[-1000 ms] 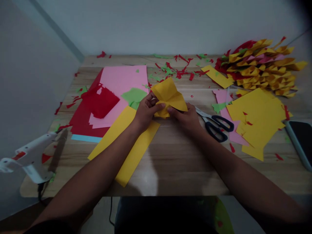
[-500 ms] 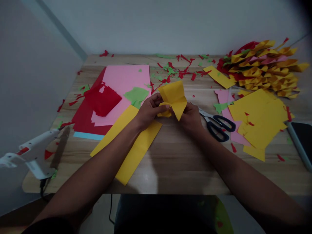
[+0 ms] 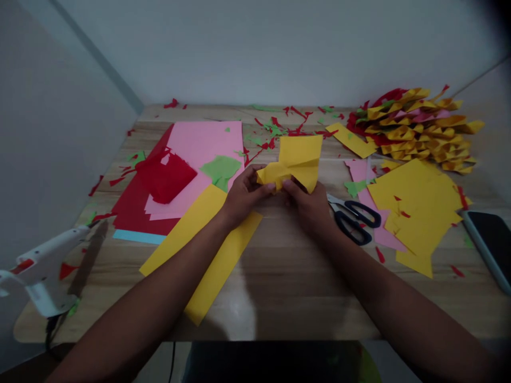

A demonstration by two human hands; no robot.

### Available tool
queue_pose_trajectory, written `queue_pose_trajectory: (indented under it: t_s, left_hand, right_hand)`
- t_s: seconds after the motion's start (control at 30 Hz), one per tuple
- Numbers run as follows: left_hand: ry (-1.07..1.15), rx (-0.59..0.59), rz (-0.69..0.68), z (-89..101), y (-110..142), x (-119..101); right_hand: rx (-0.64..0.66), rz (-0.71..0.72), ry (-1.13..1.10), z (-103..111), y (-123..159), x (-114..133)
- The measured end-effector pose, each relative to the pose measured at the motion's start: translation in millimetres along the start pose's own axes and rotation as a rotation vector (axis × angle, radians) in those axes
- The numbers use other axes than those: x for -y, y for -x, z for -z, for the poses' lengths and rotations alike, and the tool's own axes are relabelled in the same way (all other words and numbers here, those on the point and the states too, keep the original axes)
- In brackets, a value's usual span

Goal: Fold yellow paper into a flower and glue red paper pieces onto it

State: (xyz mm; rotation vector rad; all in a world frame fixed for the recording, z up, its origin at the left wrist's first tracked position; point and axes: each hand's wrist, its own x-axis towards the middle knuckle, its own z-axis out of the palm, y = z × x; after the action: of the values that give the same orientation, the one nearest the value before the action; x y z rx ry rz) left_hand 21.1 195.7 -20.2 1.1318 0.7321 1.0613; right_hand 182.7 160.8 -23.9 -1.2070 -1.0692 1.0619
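Observation:
A folded, creased piece of yellow paper (image 3: 300,159) is held up between both hands over the middle of the table. My left hand (image 3: 248,194) pinches its lower left part between thumb and fingers. With the thumb on the front, my right hand (image 3: 309,205) grips the lower right part; some of its fingers are hidden behind the paper. Just right of that hand lie scissors (image 3: 353,218) with dark handles, their blades partly covered by it. Two yellow paper strips (image 3: 223,268) lie under and beside my left forearm.
Pink sheets (image 3: 207,141), red paper (image 3: 165,175) and a green piece (image 3: 221,169) lie at left. A white glue gun (image 3: 51,266) stands at the left edge. Yellow sheets (image 3: 417,205), a phone (image 3: 489,247) and a yellow paper bundle (image 3: 423,127) are on the right. Scraps (image 3: 295,127) litter the back.
The yellow paper has turned and opened flatter, its square part now upright at the right. My right thumb has come round to its front. The view has tilted slightly upward.

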Motion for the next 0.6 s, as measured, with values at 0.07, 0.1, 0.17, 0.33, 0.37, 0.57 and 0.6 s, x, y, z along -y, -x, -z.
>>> queue_pose_trajectory:
  t_s: [0.07,0.1,0.17,0.33,0.37,0.57,0.6]
  left_hand:
    - [0.039,-0.071,0.031,-1.9,0,-1]
    - [0.059,-0.099,0.041,-2.4,0,-1]
    - [0.078,-0.136,0.034,-2.6,0,-1]
    - [0.018,-0.2,-0.059,-1.2,1,-1]
    - [-0.004,-0.193,-0.073,-1.1,1,-1]
    - [-0.089,-0.115,-0.093,-1.8,3,2]
    - [-0.087,-0.116,-0.087,-2.0,3,3]
  right_hand:
    - [0.045,0.039,0.085,0,2,4]
    - [0.066,0.064,0.119,0,2,6]
    - [0.1,0.11,0.148,-1,3,9]
    - [0.038,0.146,0.025,-3,2,7]
    - [0.012,0.144,0.015,-2,1,6]
    - [-0.112,0.162,0.032,3,-6,-4]
    - [-0.134,0.179,0.026,4,-7,-5]
